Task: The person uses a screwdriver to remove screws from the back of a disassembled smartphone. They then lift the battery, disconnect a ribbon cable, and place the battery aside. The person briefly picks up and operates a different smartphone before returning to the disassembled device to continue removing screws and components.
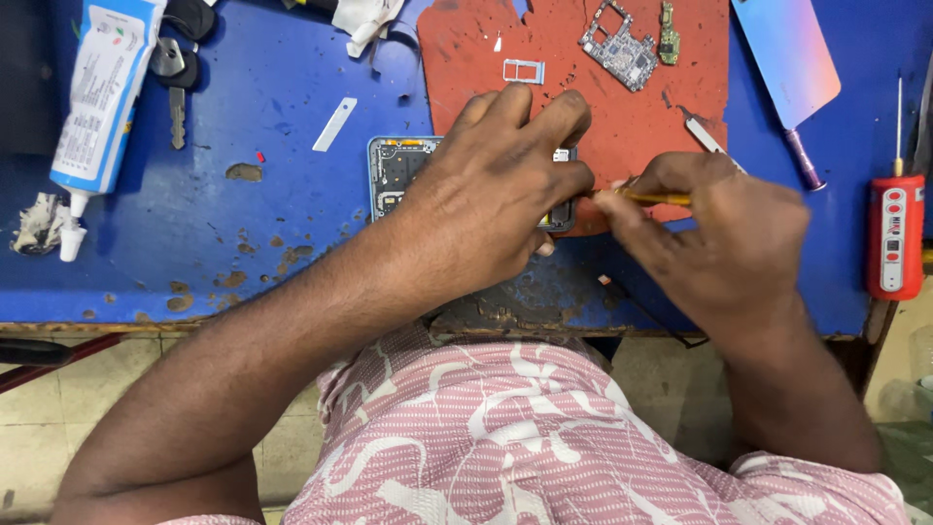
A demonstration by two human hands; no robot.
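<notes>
Worn blue bench w/ red mat, opened phone, keys, white tube, red tool.

Phone repair workshop (scarred blue bench); loose circuit board.
</notes>
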